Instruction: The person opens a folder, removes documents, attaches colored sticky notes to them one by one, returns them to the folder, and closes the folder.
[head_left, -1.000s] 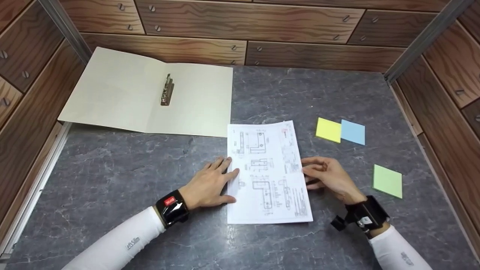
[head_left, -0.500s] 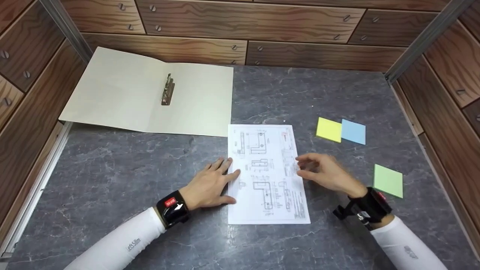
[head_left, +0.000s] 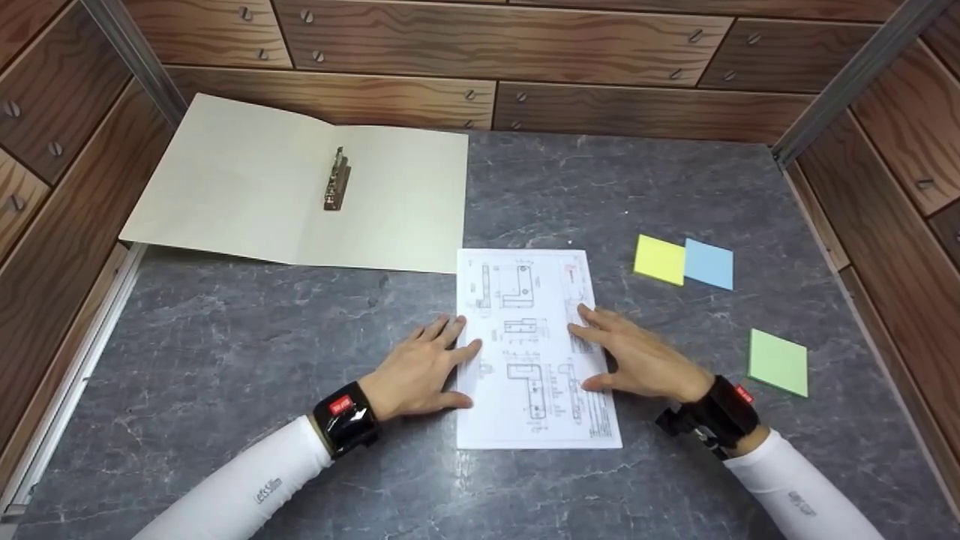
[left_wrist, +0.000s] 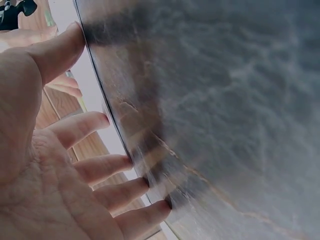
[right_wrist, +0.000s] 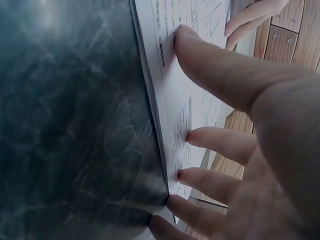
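A stack of printed paper sheets (head_left: 491, 420) with technical drawings lies flat on the dark marbled table. My left hand (head_left: 420, 371) rests with spread fingers on its left edge; in the left wrist view the fingers (left_wrist: 107, 167) reach down to that edge. On the opposite side my right hand (head_left: 649, 356) lies spread, thumb and fingertips touching the printed top sheet. The right wrist view shows the thumb and two fingers on the paper (right_wrist: 160, 90), while the other fingers reach the table beside its edge.
An open cream folder (head_left: 397, 225) with a metal clip (head_left: 337, 180) lies at the back left, its near corner by the sheets. Yellow (head_left: 659, 259) and blue (head_left: 709, 263) sticky-note pads sit side by side at the right. Nearer stands a green pad (head_left: 778, 362).
My right hand has gone from the sheets' right edge to lying spread on top of them. The stack's raised right side now lies flat. The left hand has stayed put.
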